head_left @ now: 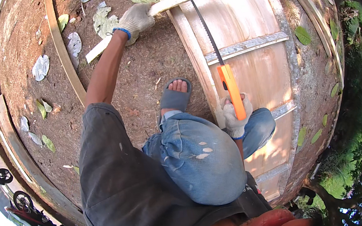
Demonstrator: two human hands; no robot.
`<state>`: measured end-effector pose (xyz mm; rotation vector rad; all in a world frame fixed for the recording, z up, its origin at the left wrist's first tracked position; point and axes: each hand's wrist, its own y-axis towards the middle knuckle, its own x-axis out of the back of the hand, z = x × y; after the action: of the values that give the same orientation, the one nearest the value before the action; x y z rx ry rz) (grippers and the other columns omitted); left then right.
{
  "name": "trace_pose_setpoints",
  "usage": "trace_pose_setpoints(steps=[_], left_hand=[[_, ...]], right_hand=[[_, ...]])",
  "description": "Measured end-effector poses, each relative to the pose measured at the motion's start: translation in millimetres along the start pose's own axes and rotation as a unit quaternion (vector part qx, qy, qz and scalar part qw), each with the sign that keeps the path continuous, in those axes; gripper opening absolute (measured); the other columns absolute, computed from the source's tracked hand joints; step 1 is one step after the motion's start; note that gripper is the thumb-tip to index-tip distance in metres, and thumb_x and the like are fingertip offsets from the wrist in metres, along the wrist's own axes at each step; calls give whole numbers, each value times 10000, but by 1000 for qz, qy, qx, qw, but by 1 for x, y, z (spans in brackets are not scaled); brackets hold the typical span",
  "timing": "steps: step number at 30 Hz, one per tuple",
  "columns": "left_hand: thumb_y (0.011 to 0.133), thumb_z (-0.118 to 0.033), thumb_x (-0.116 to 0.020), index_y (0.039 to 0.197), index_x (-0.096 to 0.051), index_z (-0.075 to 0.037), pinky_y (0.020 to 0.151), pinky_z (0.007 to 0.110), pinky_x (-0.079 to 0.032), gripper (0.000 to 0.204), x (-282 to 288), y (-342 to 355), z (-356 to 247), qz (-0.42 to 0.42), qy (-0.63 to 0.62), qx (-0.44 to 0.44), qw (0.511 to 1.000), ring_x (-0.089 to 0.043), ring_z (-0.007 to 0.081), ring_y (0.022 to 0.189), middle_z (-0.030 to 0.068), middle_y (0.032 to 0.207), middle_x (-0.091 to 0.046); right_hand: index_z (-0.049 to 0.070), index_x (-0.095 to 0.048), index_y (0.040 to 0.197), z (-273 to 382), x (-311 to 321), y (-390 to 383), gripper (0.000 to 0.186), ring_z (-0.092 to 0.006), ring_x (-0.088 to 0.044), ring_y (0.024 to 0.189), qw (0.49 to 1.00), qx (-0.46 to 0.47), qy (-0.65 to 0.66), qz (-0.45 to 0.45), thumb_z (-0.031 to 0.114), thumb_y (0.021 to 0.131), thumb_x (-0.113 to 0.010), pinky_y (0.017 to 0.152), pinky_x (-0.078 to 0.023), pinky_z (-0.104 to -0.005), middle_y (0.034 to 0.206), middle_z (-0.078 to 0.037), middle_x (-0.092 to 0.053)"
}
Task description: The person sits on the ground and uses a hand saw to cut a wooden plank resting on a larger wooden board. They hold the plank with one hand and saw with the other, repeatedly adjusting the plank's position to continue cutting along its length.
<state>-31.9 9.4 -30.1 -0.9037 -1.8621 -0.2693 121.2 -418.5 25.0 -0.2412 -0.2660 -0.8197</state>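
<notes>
My left hand [137, 22], in a pale knit glove with a blue cuff, is closed around a narrow light wooden strip [171, 3]. One end of the strip sticks out behind my wrist; the other lies across a large framed plywood panel [256, 73]. Gripped in my gloved right hand [237, 115] is a hand saw [230, 86] with an orange handle and a long dark toothed blade. The blade points away from me and crosses the strip near the panel's left edge. Whether its teeth touch the wood, I cannot tell.
Long wooden boards [62, 51] lie on the brown ground to the left, with dry leaves [41, 67] around. More timber [314, 15] lies right of the panel. My sandalled foot [175, 96] is beside the panel. Motorcycles [39, 220] stand at far left.
</notes>
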Motion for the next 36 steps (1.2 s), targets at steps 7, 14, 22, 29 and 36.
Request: trace_pose_setpoints(steps=[7, 14, 22, 29, 36], left_hand=[[914, -311, -678, 1240, -667, -45, 856, 462, -542, 421, 3, 2, -3, 28, -30, -10, 999, -702, 402, 991, 241, 1056, -722], [826, -178, -615, 1200, -684, -69, 815, 478, -564, 395, -9, 7, 11, -16, 0, -50, 999, -715, 397, 917, 242, 983, -716], [826, -179, -612, 1035, -679, -6, 789, 478, -558, 279, -10, 19, 23, 22, -26, -45, 998, -712, 403, 883, 261, 933, -702], [802, -152, -602, 969, -669, 23, 758, 475, -556, 251, -5, 19, 22, 34, -35, -46, 998, -710, 379, 788, 258, 853, -690], [830, -131, -591, 1006, -666, 30, 762, 463, -558, 250, 4, 22, 18, 66, -46, -28, 996, -710, 358, 782, 253, 866, -697]], right_hand=[[45, -591, 791, 55, 3, 4, 189, -283, -645, 591, 955, 104, -279, 7, 107, 749, -765, 584, -514, -365, 648, -99, -633], [46, -589, 777, 98, 8, -15, 221, -320, -627, 582, 959, 27, -274, 62, 136, 736, -787, 561, -491, -383, 642, -116, -613], [39, -616, 794, 99, 13, -15, 179, -319, -648, 589, 949, 10, -309, 69, 116, 730, -765, 562, -503, -386, 653, -128, -634], [27, -643, 809, 116, -52, 45, 164, -301, -668, 591, 968, 14, -242, 58, 113, 735, -762, 582, -525, -372, 655, -116, -652], [36, -645, 800, 97, 9, -16, 153, -226, -636, 565, 953, -12, -298, 48, 90, 706, -754, 561, -515, -352, 644, -77, -639]])
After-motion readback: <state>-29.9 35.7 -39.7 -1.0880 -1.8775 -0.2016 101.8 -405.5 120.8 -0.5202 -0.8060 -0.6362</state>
